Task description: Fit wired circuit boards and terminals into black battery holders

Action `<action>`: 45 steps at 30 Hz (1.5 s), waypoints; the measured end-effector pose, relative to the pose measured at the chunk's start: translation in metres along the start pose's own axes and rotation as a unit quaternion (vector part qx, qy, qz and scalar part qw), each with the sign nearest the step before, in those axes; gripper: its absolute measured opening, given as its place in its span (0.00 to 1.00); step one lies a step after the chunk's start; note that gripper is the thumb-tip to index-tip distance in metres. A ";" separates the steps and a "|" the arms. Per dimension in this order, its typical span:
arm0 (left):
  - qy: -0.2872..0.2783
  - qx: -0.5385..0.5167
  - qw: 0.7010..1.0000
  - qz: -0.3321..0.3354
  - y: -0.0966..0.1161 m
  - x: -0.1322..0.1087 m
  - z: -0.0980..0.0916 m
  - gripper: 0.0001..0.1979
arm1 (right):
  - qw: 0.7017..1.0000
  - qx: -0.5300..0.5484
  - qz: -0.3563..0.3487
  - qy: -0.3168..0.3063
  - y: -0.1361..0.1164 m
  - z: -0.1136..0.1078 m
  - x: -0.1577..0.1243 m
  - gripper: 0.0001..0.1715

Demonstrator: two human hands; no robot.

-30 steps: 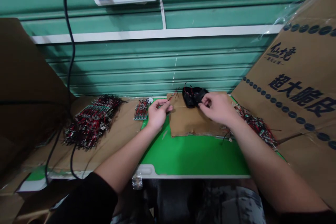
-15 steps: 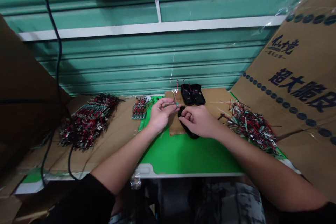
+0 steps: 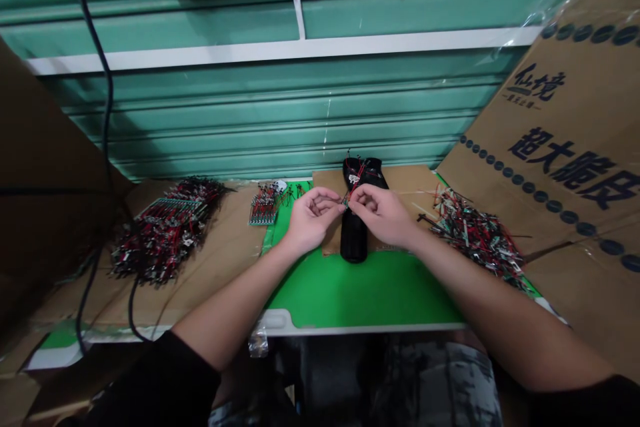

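My left hand (image 3: 313,219) and my right hand (image 3: 384,215) meet over the middle of the table. Their fingertips are pinched together on a small circuit board (image 3: 346,201) with red and black wires, mostly hidden by the fingers. Its wires and a white piece (image 3: 354,179) stick up beyond the hands. Directly below lies a long black plastic shell (image 3: 353,243), partly covered by my right hand. Behind the hands, more black shells (image 3: 376,173) with thin wires over them rest on a cardboard sheet (image 3: 417,180).
A pile of wired boards (image 3: 163,240) lies on cardboard at the left, and another wired heap (image 3: 477,237) at the right. A small board panel (image 3: 263,205) sits left of my hands. Dark cables (image 3: 107,113) hang at left; a printed carton (image 3: 575,147) stands at right.
My right hand has come left and up from the black shell to join my left hand at the small circuit board. The shell now lies straighter, pointing toward me.
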State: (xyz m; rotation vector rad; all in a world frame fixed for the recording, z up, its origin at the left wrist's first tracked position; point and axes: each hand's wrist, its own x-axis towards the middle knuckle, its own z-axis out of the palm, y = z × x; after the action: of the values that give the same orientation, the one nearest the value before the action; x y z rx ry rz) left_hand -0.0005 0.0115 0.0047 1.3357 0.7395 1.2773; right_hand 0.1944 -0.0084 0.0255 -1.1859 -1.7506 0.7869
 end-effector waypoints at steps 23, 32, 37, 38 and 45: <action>0.040 0.075 0.996 -0.010 0.008 -0.004 0.004 0.13 | 0.997 0.055 0.020 0.060 0.002 0.007 -0.001 0.10; 0.017 0.082 0.996 -0.013 0.007 -0.003 0.003 0.13 | 0.990 0.128 0.037 0.048 0.002 0.010 0.000 0.12; 0.012 0.086 0.996 0.001 0.010 -0.004 0.004 0.09 | 0.994 0.100 0.034 0.035 0.003 0.010 -0.002 0.10; 0.012 0.086 0.996 0.005 0.011 -0.004 0.004 0.08 | 0.995 0.093 0.033 0.030 0.003 0.010 -0.002 0.10; 0.000 0.085 0.996 0.004 0.011 -0.005 0.004 0.07 | 0.998 0.066 0.013 0.016 0.001 0.007 -0.004 0.05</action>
State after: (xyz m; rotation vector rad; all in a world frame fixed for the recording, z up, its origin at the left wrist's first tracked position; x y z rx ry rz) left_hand -0.0007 0.0034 0.0144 1.4771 0.8586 1.2426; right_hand 0.1890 -0.0117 0.0201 -1.1288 -1.6347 0.8805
